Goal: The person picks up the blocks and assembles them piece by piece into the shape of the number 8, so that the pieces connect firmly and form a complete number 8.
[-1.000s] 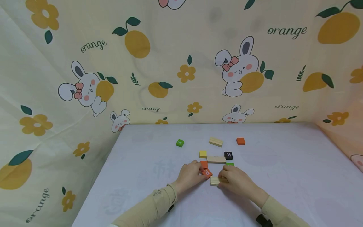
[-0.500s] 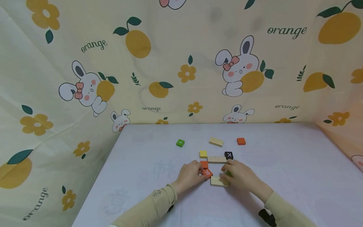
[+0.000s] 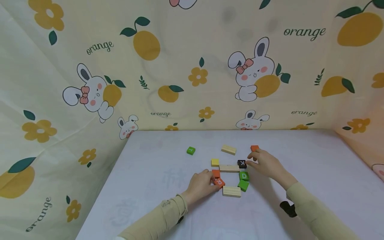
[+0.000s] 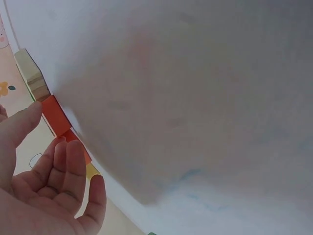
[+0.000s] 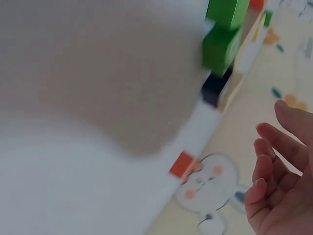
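My left hand (image 3: 200, 185) pinches a red block marked R (image 3: 219, 183) between thumb and fingers; the left wrist view shows the same red block (image 4: 56, 116) between thumb tip and fingertips. An orange block (image 3: 216, 173) sits just beyond it. My right hand (image 3: 268, 165) is above the table with nothing in it, fingers loosely bent, between the black K block (image 3: 241, 164) and a far orange block (image 3: 254, 148). In the right wrist view the right hand (image 5: 283, 171) is apart from the orange block (image 5: 183, 165). Two green blocks, one marked D (image 3: 244, 176), the other plain-faced (image 3: 243, 185), touch at a slant.
A wooden plank (image 3: 229, 168) lies between the two columns of blocks, and a nearer plank (image 3: 231, 191) lies at their front. A yellow block (image 3: 214, 162) stands at the left column's far end. Farther back are a green block (image 3: 191, 150) and a third plank (image 3: 229, 149).
My right hand has left the near plank and the green blocks and moved back and right toward the far orange block. The second green block now shows below the D block. My left hand stays put.
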Demonstrator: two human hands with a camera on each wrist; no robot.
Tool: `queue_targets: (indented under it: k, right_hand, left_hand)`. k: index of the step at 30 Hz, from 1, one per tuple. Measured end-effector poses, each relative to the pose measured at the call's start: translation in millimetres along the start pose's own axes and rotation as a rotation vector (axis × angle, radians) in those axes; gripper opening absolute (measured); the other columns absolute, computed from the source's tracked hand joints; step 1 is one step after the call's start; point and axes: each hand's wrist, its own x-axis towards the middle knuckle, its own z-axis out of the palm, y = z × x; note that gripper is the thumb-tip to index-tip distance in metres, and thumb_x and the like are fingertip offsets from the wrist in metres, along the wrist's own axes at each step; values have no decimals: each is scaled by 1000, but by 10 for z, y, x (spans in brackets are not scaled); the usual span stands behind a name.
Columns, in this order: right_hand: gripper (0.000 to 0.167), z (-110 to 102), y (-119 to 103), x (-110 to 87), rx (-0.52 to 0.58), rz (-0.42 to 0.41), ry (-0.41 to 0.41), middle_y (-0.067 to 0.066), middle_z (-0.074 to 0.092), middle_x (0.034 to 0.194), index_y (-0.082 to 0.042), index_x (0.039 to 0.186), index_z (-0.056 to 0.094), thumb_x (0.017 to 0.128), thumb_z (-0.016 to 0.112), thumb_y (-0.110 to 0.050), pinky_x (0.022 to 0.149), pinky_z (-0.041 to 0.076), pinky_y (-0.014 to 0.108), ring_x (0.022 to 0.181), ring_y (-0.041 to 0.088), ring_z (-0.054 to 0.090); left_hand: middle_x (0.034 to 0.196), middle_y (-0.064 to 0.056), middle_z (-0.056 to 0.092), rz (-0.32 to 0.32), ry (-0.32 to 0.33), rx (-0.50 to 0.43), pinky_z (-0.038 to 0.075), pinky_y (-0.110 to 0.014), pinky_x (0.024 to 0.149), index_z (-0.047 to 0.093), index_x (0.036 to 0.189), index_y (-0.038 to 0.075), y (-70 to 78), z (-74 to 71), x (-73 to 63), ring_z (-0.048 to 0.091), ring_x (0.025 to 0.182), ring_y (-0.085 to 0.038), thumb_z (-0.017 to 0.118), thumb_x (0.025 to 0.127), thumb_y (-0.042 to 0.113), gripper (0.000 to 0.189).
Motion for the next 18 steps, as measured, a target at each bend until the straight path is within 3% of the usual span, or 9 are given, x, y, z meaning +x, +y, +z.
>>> queue_targets:
  k: [8,12,18]
  right_hand:
    - [28,-9,353,215,70,102,3,16,60,87,3,105,64,89,59,-19,64,45,38,74,23,55]
    - [31,34,482,298,118,139,-1,20,62,91,7,110,61,91,55,-18,68,45,41,79,27,55]
    - [40,125,631,397,172,256,-45,26,59,104,8,122,51,93,51,-20,79,44,48,90,34,54]
  left_hand:
    - [71,7,51,-9,-15,-4,28,-19,54,63,80,13,0,3,-11,40,56,-4,73,76,37,26]
    - [71,7,51,-10,-29,4,27,-19,55,63,81,13,-13,13,-8,40,57,-4,73,77,38,27]
    - [71,8,50,-10,-40,9,27,-19,54,65,85,13,-38,30,-3,40,58,-4,72,77,40,29]
